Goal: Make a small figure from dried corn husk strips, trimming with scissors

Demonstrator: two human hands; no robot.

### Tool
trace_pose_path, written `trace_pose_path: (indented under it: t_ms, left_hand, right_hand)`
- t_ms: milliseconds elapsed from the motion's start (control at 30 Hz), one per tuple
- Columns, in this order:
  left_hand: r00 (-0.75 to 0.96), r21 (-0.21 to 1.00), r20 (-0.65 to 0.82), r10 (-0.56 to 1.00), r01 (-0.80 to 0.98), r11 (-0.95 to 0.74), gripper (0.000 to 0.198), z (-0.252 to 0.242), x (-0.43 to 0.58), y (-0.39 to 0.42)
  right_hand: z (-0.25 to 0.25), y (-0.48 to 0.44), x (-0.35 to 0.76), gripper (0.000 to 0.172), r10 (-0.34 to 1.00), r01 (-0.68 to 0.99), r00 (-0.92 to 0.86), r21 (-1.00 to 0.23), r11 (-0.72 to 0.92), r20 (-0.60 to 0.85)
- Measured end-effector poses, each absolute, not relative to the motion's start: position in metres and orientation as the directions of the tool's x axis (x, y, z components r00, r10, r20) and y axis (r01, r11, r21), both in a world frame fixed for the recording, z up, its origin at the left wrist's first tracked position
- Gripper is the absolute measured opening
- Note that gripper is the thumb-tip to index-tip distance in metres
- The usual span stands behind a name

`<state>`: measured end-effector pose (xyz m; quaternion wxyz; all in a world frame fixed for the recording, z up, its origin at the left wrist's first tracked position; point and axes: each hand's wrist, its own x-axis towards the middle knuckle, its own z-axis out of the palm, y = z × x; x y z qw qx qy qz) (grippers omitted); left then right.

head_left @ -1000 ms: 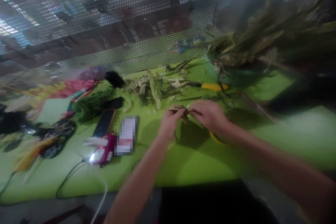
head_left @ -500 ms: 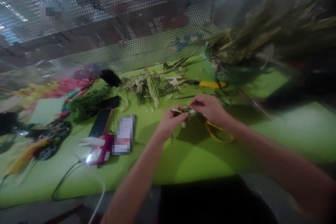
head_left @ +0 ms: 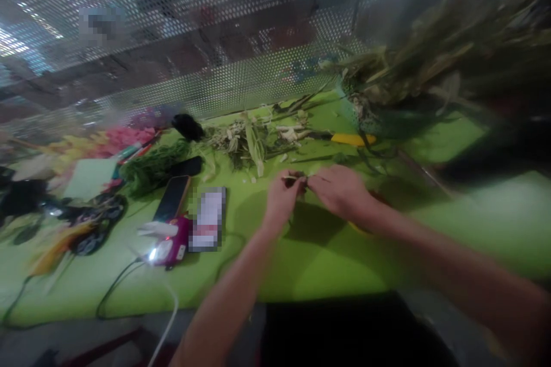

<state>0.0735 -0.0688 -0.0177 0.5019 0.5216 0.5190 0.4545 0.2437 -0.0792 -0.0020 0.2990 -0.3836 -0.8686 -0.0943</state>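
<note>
Over the green tabletop (head_left: 310, 269), my left hand (head_left: 280, 198) pinches a small pale strip of dried plant (head_left: 291, 178). My right hand (head_left: 342, 189) is closed, its fingertips meeting the left ones at the strip's end. Under the right wrist shows a bit of yellow handle (head_left: 360, 229), seemingly of scissors in that palm; the rest is hidden. A heap of dry husks and stalk scraps (head_left: 241, 140) lies just beyond my hands. To its right rests a yellow-handled tool (head_left: 353, 139) whose dark end points at the scraps.
A green basket (head_left: 357, 112) piled with dried stalks (head_left: 413, 63) stands at the back right. To the left are phones (head_left: 173, 198), a magenta device (head_left: 174, 243) with cables, green fibre (head_left: 150, 166) and a yellow glue gun (head_left: 64, 246). A perforated metal screen (head_left: 241, 63) borders the back.
My right hand has turned over, knuckles now upward, and hides most of the yellow handle loop. The pale strip shows less between my fingers. The view has shifted slightly left.
</note>
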Motion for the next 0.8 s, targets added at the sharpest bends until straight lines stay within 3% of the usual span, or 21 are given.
trace_pose_path:
  t_ms: [67,167,300,400,467,533,633,733,800]
  left_hand:
    - [0.072,0.974,-0.007,0.997,0.227,-0.009,0.012,-0.014,0.074,-0.071]
    - [0.150,0.950,0.023,0.988,0.306,-0.068,0.007,-0.010,0.072,-0.074]
    - [0.320,0.995,-0.059,0.946,0.095,0.029,0.017,-0.013,0.065,-0.073]
    - [0.369,0.977,-0.092,0.925,-0.147,0.156,0.026,-0.015,0.062,-0.071]
    - [0.326,0.940,-0.112,0.939,-0.270,0.206,0.029,-0.016,0.064,-0.070]
    - [0.248,0.914,-0.132,0.960,-0.344,0.215,0.029,-0.017,0.068,-0.070]
    - [0.154,0.919,-0.116,0.981,-0.358,0.165,0.024,-0.020,0.074,-0.070]
    - [0.097,0.976,-0.037,0.995,-0.209,0.057,0.016,-0.021,0.078,-0.072]
    - [0.052,0.997,0.073,0.996,-0.011,-0.072,0.012,-0.020,0.079,-0.075]
  right_hand:
    - [0.001,-0.077,0.247,0.026,0.630,0.704,-0.492,-0.151,0.694,0.601]
    - [0.004,-0.072,0.254,0.020,0.746,0.638,-0.374,-0.431,0.638,0.551]
    - [0.007,-0.063,0.257,0.017,0.925,0.394,-0.254,-0.844,0.365,0.281]
    - [0.010,-0.062,0.252,0.023,0.958,0.198,-0.271,-0.968,0.153,0.096]
    - [0.011,-0.065,0.249,0.023,0.961,0.180,-0.259,-0.972,0.148,0.098]
    - [0.010,-0.070,0.247,0.020,0.949,0.269,-0.242,-0.926,0.264,0.200]
    - [0.005,-0.076,0.245,0.022,0.864,0.495,-0.299,-0.708,0.503,0.405]
    - [-0.002,-0.078,0.244,0.028,0.762,0.655,-0.374,-0.432,0.620,0.528]
    - [-0.005,-0.079,0.242,0.030,0.727,0.708,-0.395,-0.318,0.631,0.562]
